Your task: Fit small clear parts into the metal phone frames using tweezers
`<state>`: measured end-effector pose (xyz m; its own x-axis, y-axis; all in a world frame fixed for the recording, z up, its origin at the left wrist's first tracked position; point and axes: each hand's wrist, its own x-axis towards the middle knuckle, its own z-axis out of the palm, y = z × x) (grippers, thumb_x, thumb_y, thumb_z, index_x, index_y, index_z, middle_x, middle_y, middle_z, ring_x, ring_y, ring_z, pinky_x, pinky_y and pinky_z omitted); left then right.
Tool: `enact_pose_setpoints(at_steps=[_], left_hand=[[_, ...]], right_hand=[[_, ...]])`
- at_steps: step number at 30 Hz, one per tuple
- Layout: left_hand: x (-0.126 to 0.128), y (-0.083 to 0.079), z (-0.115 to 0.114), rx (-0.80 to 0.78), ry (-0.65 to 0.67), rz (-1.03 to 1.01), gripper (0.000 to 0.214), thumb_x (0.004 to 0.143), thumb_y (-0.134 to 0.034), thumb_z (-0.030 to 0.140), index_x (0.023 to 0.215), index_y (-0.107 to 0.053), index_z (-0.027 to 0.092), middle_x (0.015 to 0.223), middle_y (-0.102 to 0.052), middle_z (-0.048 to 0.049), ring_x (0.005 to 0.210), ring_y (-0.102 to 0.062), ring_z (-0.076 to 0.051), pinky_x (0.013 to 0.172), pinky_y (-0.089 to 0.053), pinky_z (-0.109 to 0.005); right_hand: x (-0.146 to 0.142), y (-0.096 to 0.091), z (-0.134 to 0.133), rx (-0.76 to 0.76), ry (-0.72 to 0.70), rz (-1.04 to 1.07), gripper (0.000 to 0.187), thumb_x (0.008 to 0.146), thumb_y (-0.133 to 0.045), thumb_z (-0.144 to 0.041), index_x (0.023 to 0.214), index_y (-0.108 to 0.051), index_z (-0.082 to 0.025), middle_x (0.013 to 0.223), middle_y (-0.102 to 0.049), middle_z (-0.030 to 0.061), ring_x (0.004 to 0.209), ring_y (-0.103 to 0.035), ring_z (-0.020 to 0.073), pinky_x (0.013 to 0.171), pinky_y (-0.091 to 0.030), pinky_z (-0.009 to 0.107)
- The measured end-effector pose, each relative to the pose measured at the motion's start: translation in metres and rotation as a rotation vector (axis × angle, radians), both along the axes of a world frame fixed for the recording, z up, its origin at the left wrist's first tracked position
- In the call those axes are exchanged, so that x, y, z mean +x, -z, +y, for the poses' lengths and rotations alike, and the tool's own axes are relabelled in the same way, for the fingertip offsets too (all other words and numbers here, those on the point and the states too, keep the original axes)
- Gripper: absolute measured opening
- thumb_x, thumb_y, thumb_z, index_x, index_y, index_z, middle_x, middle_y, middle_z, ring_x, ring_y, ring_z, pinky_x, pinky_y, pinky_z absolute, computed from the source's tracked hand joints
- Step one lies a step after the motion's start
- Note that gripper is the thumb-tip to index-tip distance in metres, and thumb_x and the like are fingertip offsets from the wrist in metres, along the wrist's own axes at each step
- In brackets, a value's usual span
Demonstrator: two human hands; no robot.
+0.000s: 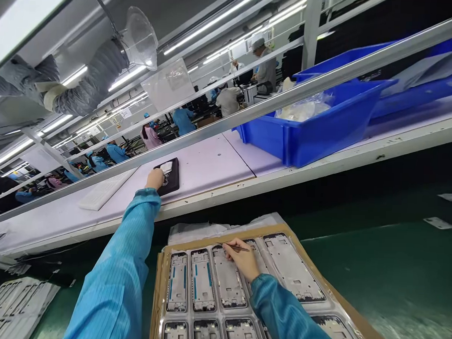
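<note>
Your right hand [241, 258] pinches a slim pointed tool [236, 248] between narrowly closed fingers, its tip at the upper end of a metal phone mid-frame [227, 284]; contact cannot be told. That frame lies in the top row of a clear plastic tray [219, 315], on a cardboard sheet [226, 234]. Your left hand [154, 179] lies curled on a dark mat [173, 179], near the front edge of the lilac workbench [207, 161]; whether it grasps anything cannot be told. Step in hand, as judged: tool work on this frame. The next move calls for a steady tip. A white ribbed pad [103, 190] lies left of the mat, and a blue plastic bin [317, 133] stands toward the bench's right end.
</note>
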<state>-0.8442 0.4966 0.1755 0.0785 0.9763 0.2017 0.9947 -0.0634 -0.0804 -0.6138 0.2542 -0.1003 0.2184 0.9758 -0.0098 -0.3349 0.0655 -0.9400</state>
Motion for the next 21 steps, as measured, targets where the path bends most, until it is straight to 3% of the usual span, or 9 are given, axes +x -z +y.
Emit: enact_pose_setpoints(at_steps=[5, 12, 21], left_hand=[[-0.001, -0.001, 0.005, -0.026, 0.027, 0.070, 0.032, 0.096, -0.065, 0.036, 0.121, -0.063, 0.016, 0.124, -0.064, -0.0102, 0.110, -0.065, -0.024, 0.094, -0.056, -0.046], [-0.009, -0.005, 0.002, -0.020, 0.059, 0.049, 0.031, 0.097, -0.065, 0.036, 0.120, -0.064, 0.015, 0.121, -0.065, -0.0098, 0.106, -0.066, -0.023, 0.092, -0.057, -0.044], [0.004, -0.005, -0.024, 0.086, 0.101, -0.141, 0.025, 0.096, -0.065, 0.034, 0.111, -0.066, 0.014, 0.110, -0.068, -0.0072, 0.099, -0.067, -0.021, 0.090, -0.056, -0.043]], right_hand=[[-0.002, -0.001, 0.001, 0.003, 0.008, -0.010, 0.064, 0.050, -0.077, -0.083, 0.060, -0.057, -0.023, 0.051, -0.060, 0.0005, 0.047, -0.060, 0.0202, 0.048, -0.047, 0.033], [-0.005, -0.001, -0.001, 0.021, -0.008, -0.036, 0.054, 0.058, -0.080, -0.072, 0.059, -0.055, -0.023, 0.049, -0.055, -0.0024, 0.047, -0.059, 0.0194, 0.049, -0.048, 0.032], [-0.010, 0.006, 0.001, 0.060, 0.018, -0.093, 0.044, 0.062, -0.077, -0.061, 0.058, -0.054, -0.025, 0.045, -0.054, -0.0034, 0.044, -0.058, 0.0206, 0.048, -0.046, 0.033]])
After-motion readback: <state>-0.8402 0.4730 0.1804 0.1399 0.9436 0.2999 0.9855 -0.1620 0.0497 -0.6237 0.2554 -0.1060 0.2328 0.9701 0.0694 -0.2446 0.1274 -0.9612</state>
